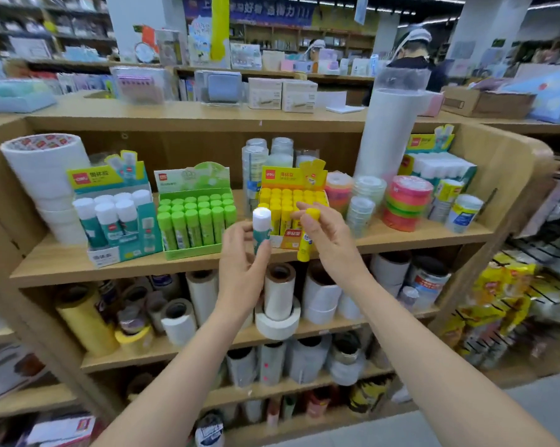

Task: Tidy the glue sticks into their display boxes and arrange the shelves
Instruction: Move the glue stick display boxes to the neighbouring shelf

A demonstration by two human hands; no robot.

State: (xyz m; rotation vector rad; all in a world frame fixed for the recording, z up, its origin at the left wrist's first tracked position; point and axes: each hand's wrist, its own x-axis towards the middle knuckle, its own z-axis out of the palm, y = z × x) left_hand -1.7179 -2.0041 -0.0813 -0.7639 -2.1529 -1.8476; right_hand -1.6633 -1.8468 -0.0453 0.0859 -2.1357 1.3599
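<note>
My left hand (pixel 241 253) grips a teal glue stick with a white cap (pixel 261 225), held upright in front of the shelf. A yellow glue stick (pixel 306 240) is pinched in my right hand (pixel 328 238), just in front of the yellow display box (pixel 290 237) full of yellow-capped sticks. To the left stand a green display box (pixel 193 248) of green sticks and a teal display box (pixel 123 251) of white-capped teal sticks. All three boxes sit on the wooden shelf board (pixel 72 264).
Stacked white tape rolls (pixel 46 175) stand at the shelf's left end, neon tape rolls (pixel 406 203) and another glue box (pixel 440 169) to the right. A tall white paper roll (pixel 390 130) rises behind. Lower shelves hold film and tape rolls (pixel 280 293). A person (pixel 412 58) stands far back.
</note>
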